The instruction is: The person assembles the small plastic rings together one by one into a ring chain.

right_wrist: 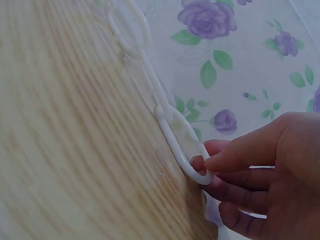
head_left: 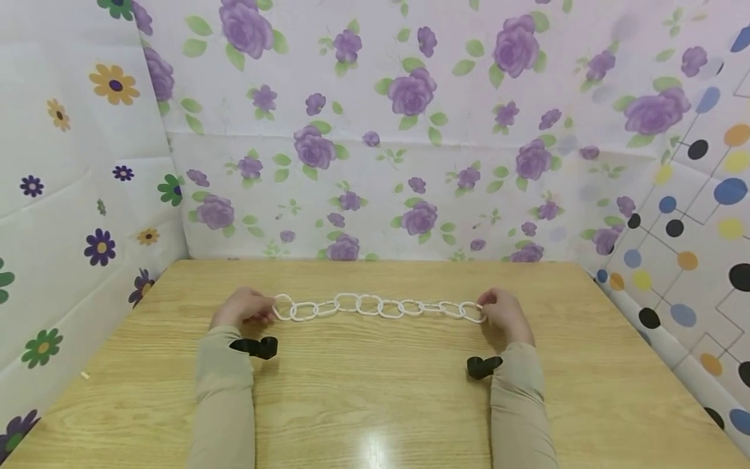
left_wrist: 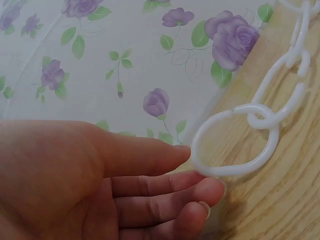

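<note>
A white plastic chain (head_left: 369, 305) of several oval links stretches from side to side across the far part of the wooden table. My left hand (head_left: 245, 306) is at its left end; in the left wrist view, thumb and index fingertips meet the edge of the round end link (left_wrist: 235, 169), the other fingers loosely bent below. At the opposite end my right hand (head_left: 505, 314) pinches the last link (right_wrist: 175, 142) between thumb and index finger. The right wrist view shows the fingertip reaching through that link.
The wooden table (head_left: 375, 391) runs back to a wall cloth (head_left: 363, 195) with purple flowers. Patterned cloths stand along the left and right sides. A small pale scrap (head_left: 85, 375) lies near the table's left edge. Black wrist cameras stick out from both sleeves.
</note>
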### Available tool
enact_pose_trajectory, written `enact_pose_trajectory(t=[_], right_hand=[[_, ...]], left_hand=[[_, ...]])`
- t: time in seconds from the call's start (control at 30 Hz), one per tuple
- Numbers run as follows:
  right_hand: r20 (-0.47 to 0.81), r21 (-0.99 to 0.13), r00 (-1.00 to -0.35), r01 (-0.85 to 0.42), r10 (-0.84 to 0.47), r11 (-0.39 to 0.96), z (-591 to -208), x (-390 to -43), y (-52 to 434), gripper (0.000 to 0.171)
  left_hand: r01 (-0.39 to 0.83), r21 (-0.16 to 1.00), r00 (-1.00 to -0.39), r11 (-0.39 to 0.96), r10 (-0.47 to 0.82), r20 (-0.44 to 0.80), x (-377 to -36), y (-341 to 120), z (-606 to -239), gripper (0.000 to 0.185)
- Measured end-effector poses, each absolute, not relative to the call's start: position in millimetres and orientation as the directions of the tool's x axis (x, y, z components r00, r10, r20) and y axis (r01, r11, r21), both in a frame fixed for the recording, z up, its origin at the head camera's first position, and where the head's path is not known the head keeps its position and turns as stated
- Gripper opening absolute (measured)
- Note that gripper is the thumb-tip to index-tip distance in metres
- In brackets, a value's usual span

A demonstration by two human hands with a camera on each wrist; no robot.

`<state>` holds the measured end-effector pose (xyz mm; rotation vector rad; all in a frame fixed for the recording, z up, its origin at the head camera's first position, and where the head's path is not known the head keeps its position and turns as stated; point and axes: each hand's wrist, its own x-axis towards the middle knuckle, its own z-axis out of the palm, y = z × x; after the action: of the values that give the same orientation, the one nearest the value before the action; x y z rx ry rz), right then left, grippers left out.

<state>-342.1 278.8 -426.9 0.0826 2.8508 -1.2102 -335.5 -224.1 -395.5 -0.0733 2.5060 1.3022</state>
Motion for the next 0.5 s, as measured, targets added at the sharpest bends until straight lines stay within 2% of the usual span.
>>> enact_pose_trajectory(t=[0.13, 0.3, 0.5], right_hand=[[-0.029, -0.704, -0.998, 0.054, 0.047, 0.708, -422, -342, 279, 0.024], [-0.008, -0.713, -0.998, 0.044, 0.055, 0.699, -414, -340, 273, 0.024], [0.107, -0.641, -0.994, -0.093, -0.031, 0.762, -408, -345, 247, 0.021]], left_hand=[[-0.200, 0.785, -0.952, 0.587, 0.074, -0.298, -335, -224, -393, 0.033], [-0.143, 0.738, -0.964, 0.660, 0.077, -0.256, -336, -214, -387, 0.043], [-0.101, 0.641, -0.978, 0.761, 0.042, -0.204, -340, -179, -381, 0.052]])
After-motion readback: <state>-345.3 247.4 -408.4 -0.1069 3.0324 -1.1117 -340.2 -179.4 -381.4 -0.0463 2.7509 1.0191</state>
